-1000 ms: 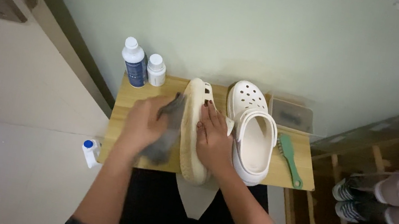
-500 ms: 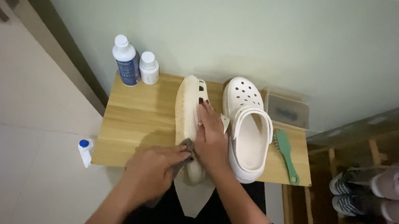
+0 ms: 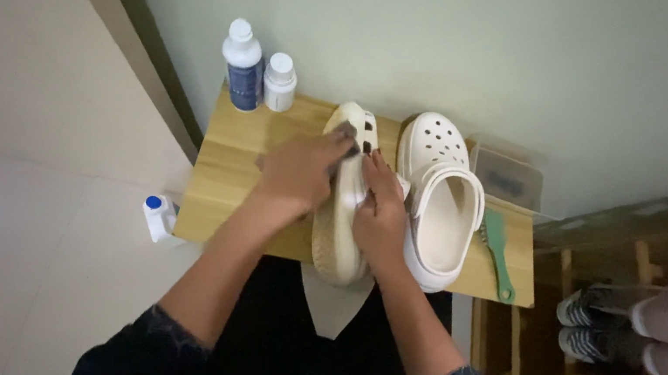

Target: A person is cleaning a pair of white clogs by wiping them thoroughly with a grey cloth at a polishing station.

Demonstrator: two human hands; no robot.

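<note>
A cream clog (image 3: 338, 250) stands on its side on a small wooden table (image 3: 228, 189), sole facing left. My left hand (image 3: 300, 175) presses a grey cloth (image 3: 349, 133) against the sole near the toe end. My right hand (image 3: 380, 212) grips the clog's upper from the right and steadies it. A second white clog (image 3: 442, 199) lies flat just right of my right hand, opening up.
Two white-capped bottles, a blue one (image 3: 243, 66) and a smaller white one (image 3: 280, 82), stand at the table's back left. A green brush (image 3: 497, 254) and a clear box (image 3: 505, 178) lie at the right. A small bottle (image 3: 157, 217) sits on the floor. A shoe rack (image 3: 646, 340) stands at the right.
My left hand slid with the cloth from the clog's near end along the sole to the far toe end. My right hand kept its hold on the clog.
</note>
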